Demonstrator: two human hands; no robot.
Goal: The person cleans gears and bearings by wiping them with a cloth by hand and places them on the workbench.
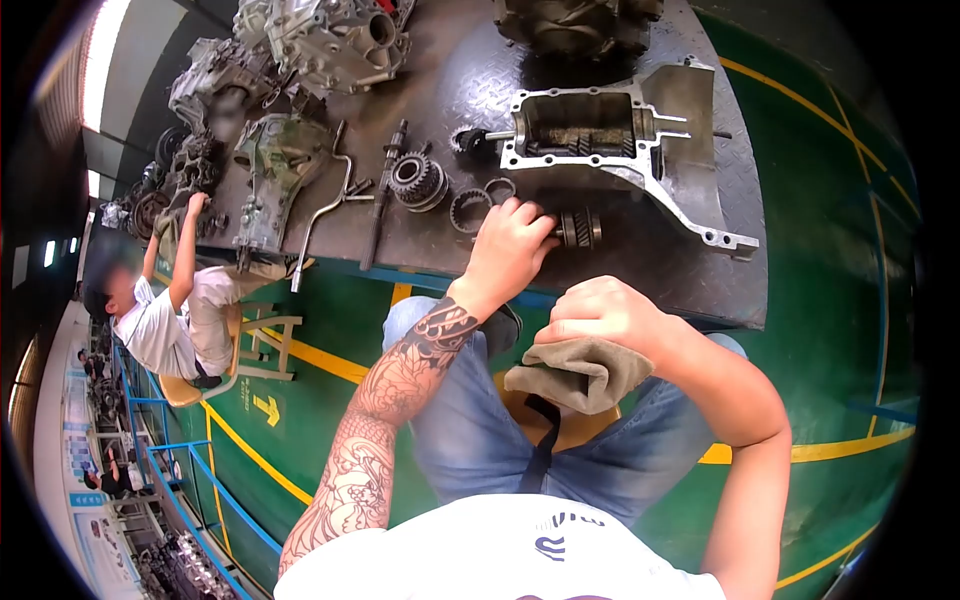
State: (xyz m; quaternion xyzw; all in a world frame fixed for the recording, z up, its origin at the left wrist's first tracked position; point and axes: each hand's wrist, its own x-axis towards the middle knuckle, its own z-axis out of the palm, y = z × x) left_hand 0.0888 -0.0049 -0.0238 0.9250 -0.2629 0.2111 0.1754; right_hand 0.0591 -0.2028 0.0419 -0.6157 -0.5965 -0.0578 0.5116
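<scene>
My left hand (508, 245) rests over the table's near edge, its fingers curled on the dark end of a small gear shaft (578, 229). Two metal rings lie by its fingertips, a toothed one (471, 211) and a smaller one (500, 188). Closed around a grey-brown cloth (583, 374), my right hand (603, 318) is above my lap, just off the table edge. Behind the shaft sits an open gearbox housing (632, 140) with gears inside. A thick gear hub (418, 181) stands left of the rings.
A long shaft (383, 195) and a bent rod (331, 205) lie to the left on the metal table (720, 285). Beyond them are several metal casings (275, 165). A dark casing (578, 25) stands at the back. Another person (170, 320) sits at far left.
</scene>
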